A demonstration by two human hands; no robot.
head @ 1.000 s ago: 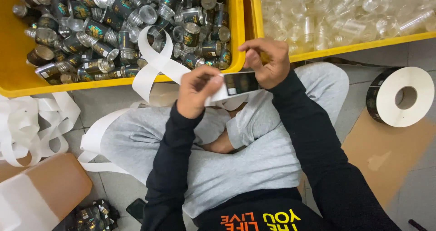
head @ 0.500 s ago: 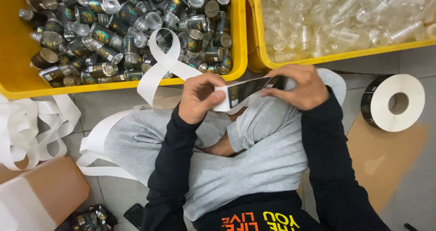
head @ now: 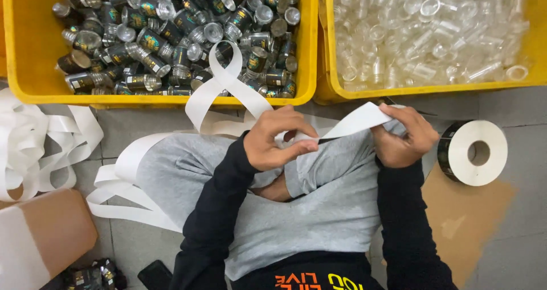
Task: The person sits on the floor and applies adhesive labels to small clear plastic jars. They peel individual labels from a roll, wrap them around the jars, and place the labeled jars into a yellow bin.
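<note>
Both hands pinch 1 white backing strip point(head: 356, 120) and hold it stretched between them above the lap. The left hand point(head: 276, 138) curls its fingers inward, thumb pressed along the strip's near edge, grip closed on the paper. The right hand point(head: 403, 135) closes thumb and fingers on the strip's far right end, wrist bent, knuckles toward the bins. Both forearms in black sleeves angle up from the near edge, elbows wide apart over the grey trousers point(head: 285, 193).

From the left hand the strip runs on as a looping white ribbon point(head: 225, 79) that climbs over the rim of the left yellow bin point(head: 17, 50), which is heaped with small labelled jars point(head: 171, 33). The right yellow bin point(head: 330, 45) holds clear empty jars point(head: 427, 27); the 2 bins touch side by side, just beyond the hands. A label roll point(head: 476, 152) lies on the floor just right of the right hand, on brown cardboard point(head: 467, 221). More loose ribbon piles at far left point(head: 34, 142), with a cardboard box point(head: 43, 238) near left.

Free floor shows only between knees and bins, and at right.
</note>
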